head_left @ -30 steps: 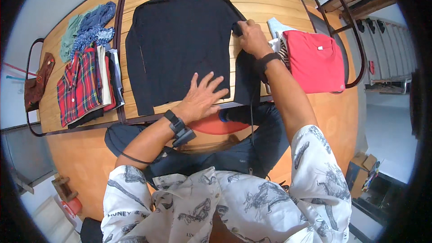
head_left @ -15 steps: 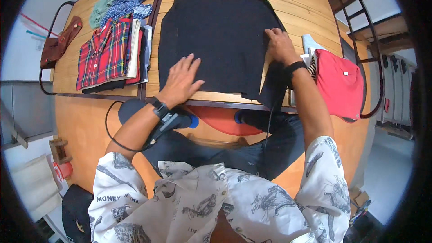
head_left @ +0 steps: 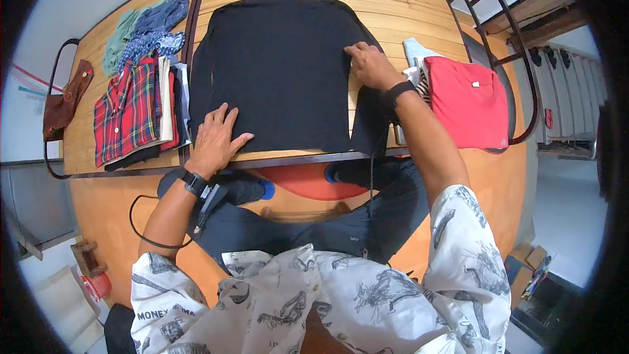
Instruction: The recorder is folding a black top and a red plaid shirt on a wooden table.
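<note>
A black long-sleeved garment (head_left: 282, 69) lies spread flat on the wooden table (head_left: 393, 0). My left hand (head_left: 215, 141) presses flat on its lower left corner near the table's front edge, fingers spread. On the garment's right edge rests my right hand (head_left: 368, 64), fingers bent on the fabric where a sleeve folds over and hangs off the table. Whether those fingers pinch the cloth, I cannot tell.
A stack of folded clothes topped by a red plaid shirt (head_left: 128, 111) lies left of the garment, with blue and green clothes (head_left: 147, 26) behind it. A folded red shirt (head_left: 468, 101) lies to the right. A brown bag (head_left: 65, 98) hangs off the table's left end.
My left hand slid left and down to the garment's lower left corner. My right hand stayed on the right edge. The view shifted as my head moved.
</note>
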A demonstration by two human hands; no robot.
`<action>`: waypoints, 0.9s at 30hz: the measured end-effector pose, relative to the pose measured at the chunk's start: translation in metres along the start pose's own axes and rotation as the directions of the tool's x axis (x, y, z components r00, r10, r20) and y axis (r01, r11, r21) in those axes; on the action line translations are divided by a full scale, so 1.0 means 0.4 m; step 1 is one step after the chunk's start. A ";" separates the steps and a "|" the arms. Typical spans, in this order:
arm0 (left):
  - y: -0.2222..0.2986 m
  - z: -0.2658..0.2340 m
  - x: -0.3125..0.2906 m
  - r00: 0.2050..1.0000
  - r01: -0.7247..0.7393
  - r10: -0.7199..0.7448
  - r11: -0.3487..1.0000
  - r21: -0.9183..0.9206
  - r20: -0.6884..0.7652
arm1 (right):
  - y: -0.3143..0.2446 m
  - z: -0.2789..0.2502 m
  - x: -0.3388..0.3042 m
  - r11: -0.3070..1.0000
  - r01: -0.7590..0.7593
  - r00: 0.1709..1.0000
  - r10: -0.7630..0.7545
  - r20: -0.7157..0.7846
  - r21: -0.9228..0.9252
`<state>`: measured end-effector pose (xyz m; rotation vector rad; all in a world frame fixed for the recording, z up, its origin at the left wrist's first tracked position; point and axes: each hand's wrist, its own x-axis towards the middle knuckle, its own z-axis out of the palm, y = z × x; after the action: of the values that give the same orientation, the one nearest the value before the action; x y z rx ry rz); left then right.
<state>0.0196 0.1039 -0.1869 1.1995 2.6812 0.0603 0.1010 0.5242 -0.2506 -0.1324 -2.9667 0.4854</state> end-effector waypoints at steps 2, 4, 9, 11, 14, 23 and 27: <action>0.017 -0.005 0.006 1.000 0.003 -0.003 1.000 0.026 0.001 | 0.026 0.004 0.003 1.000 0.009 0.999 -0.009 -0.038 -0.008; 0.034 -0.007 0.007 1.000 0.014 -0.014 0.999 0.051 0.013 | 0.036 0.002 0.011 1.000 0.020 0.998 -0.021 -0.065 -0.007; 0.152 0.006 0.028 0.958 -0.279 0.275 0.959 -0.053 -0.081 | 0.045 -0.036 0.003 0.985 -0.149 0.985 0.155 0.079 -0.084; 0.221 0.024 0.045 0.921 -0.386 0.379 0.917 -0.095 -0.088 | 0.045 -0.037 0.002 0.979 -0.158 0.984 0.167 0.064 -0.129; 0.319 0.083 0.068 0.881 -0.472 0.460 0.873 -0.123 -0.113 | 0.064 -0.036 -0.017 0.976 -0.211 0.978 0.211 -0.001 -0.051; 0.382 0.134 0.061 0.867 -0.492 0.499 0.859 -0.141 0.016 | -0.071 -0.053 -0.222 0.956 -0.263 0.963 0.268 -0.024 0.131; 0.389 0.122 0.063 0.865 -0.493 0.501 0.860 -0.130 0.037 | -0.173 -0.057 -0.372 0.894 -0.420 0.903 0.429 -0.029 0.154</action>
<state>0.1270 0.2245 -0.2203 1.7841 2.2017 0.2435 0.2465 0.4498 -0.2242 -0.7777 -2.8207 0.7274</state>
